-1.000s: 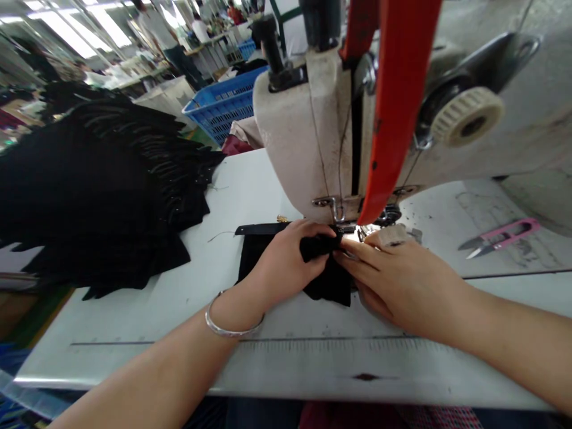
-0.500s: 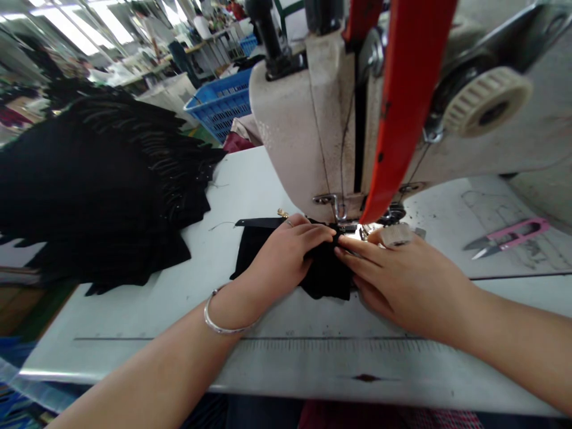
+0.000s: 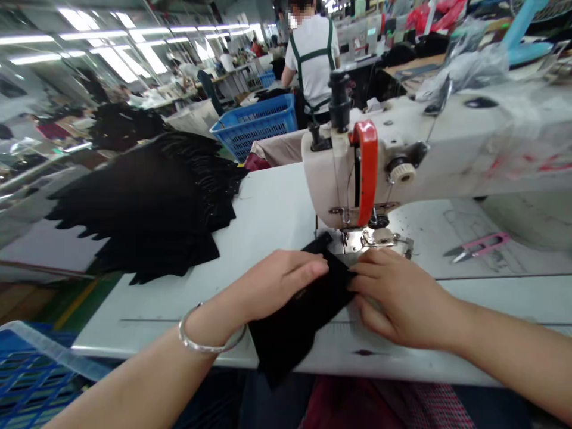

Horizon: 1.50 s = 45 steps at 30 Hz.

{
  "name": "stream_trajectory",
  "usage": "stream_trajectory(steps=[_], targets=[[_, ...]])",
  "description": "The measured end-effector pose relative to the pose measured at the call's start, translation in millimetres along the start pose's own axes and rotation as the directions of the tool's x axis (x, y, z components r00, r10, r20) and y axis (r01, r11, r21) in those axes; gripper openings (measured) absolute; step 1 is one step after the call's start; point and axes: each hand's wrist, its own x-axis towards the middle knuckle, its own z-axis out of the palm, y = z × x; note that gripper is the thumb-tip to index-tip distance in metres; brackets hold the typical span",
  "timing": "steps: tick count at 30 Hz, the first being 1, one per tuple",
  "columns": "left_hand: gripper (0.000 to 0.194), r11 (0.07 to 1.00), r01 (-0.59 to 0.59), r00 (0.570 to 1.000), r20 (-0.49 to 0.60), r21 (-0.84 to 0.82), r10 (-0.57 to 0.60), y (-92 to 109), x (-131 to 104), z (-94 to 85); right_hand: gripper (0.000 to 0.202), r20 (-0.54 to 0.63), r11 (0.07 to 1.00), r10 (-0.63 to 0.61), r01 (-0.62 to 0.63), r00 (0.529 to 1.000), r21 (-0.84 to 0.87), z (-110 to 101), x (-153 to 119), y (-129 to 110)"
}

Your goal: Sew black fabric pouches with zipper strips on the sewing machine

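Note:
A black fabric piece [image 3: 308, 310] lies aslant in front of the sewing machine [image 3: 330, 185], its lower end hanging over the table's front edge. My left hand [image 3: 286, 277], with a silver bangle at the wrist, is closed on its upper left part, thumb on the near side. At the right edge of the cloth, my right hand [image 3: 393, 292] pinches it with curled fingertips, partly hidden. The upper end of the fabric rests just short of the presser foot and metal plate [image 3: 353, 241], apart from the needle area.
A tall stack of black fabric pieces [image 3: 152, 196] sits at the table's left. Pink thread snips [image 3: 478, 246] lie on the right. Beyond the table are a blue crate [image 3: 254, 125] and a person in a white shirt [image 3: 315, 65]; another blue basket [image 3: 40, 369] stands lower left.
The black fabric has come out from under the presser foot toward me and turned aslant. Both hands moved nearer with it. My view has drawn back and up, showing more of the room.

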Motion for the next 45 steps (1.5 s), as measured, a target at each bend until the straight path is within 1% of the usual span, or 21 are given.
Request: stream_trajectory(steps=[1, 2, 4, 6, 8, 10, 11, 13, 14, 15, 17, 19, 21, 23, 28, 30, 34, 38, 41, 43, 45], targets=[[0.043, 0.994, 0.067, 0.998, 0.007, -0.089, -0.066, 0.4, -3.1, -2.5, 0.024, -0.002, 0.999, 0.034, -0.033, 0.999, 0.024, -1.4, -1.2, -6.0], [0.041, 0.986, 0.118, 0.992, -0.036, -0.116, -0.122, -1.4, -3.7, -4.0, 0.031, -0.006, 0.997, 0.066, -0.066, 0.998, 0.033, -1.7, -2.0, -11.3], [0.027, 0.986, 0.163, 0.962, -0.216, -0.031, -0.166, -9.6, 0.8, -4.1, 0.042, -0.027, 0.992, 0.127, -0.126, 0.992, 0.021, 0.4, -2.8, -18.8], [0.025, 0.984, 0.162, 0.936, -0.327, 0.069, -0.131, -19.2, 7.3, -1.0, 0.047, -0.050, 0.985, 0.174, -0.173, 0.983, 0.023, 3.8, -4.2, -22.0], [0.022, 0.986, 0.162, 0.938, -0.318, 0.048, -0.139, -23.8, 8.9, 3.4, 0.048, -0.072, 0.972, 0.219, -0.212, 0.973, 0.099, 5.8, -8.0, -21.9], [0.023, 0.986, 0.168, 0.946, -0.280, -0.009, -0.163, -19.5, 2.2, 8.1, 0.044, -0.155, 0.945, 0.282, -0.246, 0.947, 0.215, 4.7, -13.8, -21.7], [0.021, 0.984, 0.158, 0.947, -0.269, -0.086, -0.176, -13.9, -4.1, 10.4, 0.037, -0.220, 0.927, 0.325, -0.265, 0.920, 0.264, 2.8, -16.8, -22.5], [0.025, 0.930, 0.103, 0.952, -0.236, -0.353, -0.195, 2.3, -20.2, 15.2, 0.019, -0.355, 0.899, 0.403, -0.293, 0.844, 0.325, -3.6, -21.6, -27.4], [0.032, 0.859, 0.064, 0.957, -0.214, -0.508, -0.198, 11.5, -28.8, 17.9, 0.015, -0.394, 0.895, 0.417, -0.294, 0.819, 0.337, -8.1, -23.1, -31.6], [0.037, 0.772, 0.030, 0.962, -0.193, -0.635, -0.195, 20.7, -36.9, 20.7, 0.016, -0.407, 0.896, 0.413, -0.283, 0.815, 0.343, -13.3, -24.0, -36.8], [0.039, 0.632, -0.015, 0.968, -0.170, -0.775, -0.186, 36.7, -50.4, 26.5, 0.019, -0.372, 0.902, 0.373, -0.239, 0.850, 0.359, -24.8, -24.4, -48.7], [0.035, 0.577, -0.045, 0.964, -0.187, -0.815, -0.188, 48.1, -59.7, 32.1, 0.011, -0.288, 0.893, 0.346, -0.219, 0.893, 0.394, -35.6, -24.2, -60.1], [0.031, 0.563, -0.082, 0.950, -0.236, -0.822, -0.207, 55.7, -65.4, 36.8, 0.002, -0.220, 0.868, 0.360, -0.238, 0.907, 0.436, -43.3, -24.7, -69.2], [0.027, 0.551, -0.109, 0.928, -0.283, -0.828, -0.242, 61.1, -68.8, 40.8, 0.010, -0.170, 0.847, 0.373, -0.260, 0.912, 0.463, -46.8, -26.0, -75.8], [0.022, 0.526, -0.143, 0.904, -0.328, -0.838, -0.275, 67.6, -74.9, 47.8, 0.009, -0.072, 0.808, 0.415, -0.331, 0.907, 0.487, -43.8, -30.0, -85.2], [0.025, 0.545, -0.131, 0.911, -0.318, -0.828, -0.264, 66.0, -78.2, 48.7, 0.009, -0.068, 0.794, 0.429, -0.341, 0.901, 0.503, -43.4, -31.3, -86.5], [0.028, 0.584, -0.071, 0.937, -0.254, -0.809, -0.239, 59.2, -85.6, 49.4, 0.010, -0.154, 0.821, 0.406, -0.286, 0.901, 0.495, -47.6, -35.4, -86.0], [0.023, 0.584, -0.044, 0.920, -0.261, -0.810, -0.292, 59.3, -89.2, 51.8, 0.009, -0.154, 0.891, 0.340, -0.266, 0.928, 0.368, -49.3, -38.3, -85.8], [0.023, 0.580, -0.053, 0.920, -0.266, -0.813, -0.288, 63.7, -89.4, 53.4, 0.014, -0.173, 0.930, 0.327, -0.284, 0.929, 0.235, -47.6, -36.2, -87.4], [0.024, 0.574, -0.055, 0.918, -0.268, -0.817, -0.294, 65.3, -90.0, 53.9, 0.014, -0.162, 0.931, 0.333, -0.296, 0.929, 0.215, -47.3, -33.6, -88.3], [0.025, 0.554, -0.064, 0.916, -0.269, -0.830, -0.298, 64.9, -91.3, 54.2, 0.015, -0.143, 0.919, 0.342, -0.299, 0.929, 0.256, -48.4, -31.4, -88.5]])
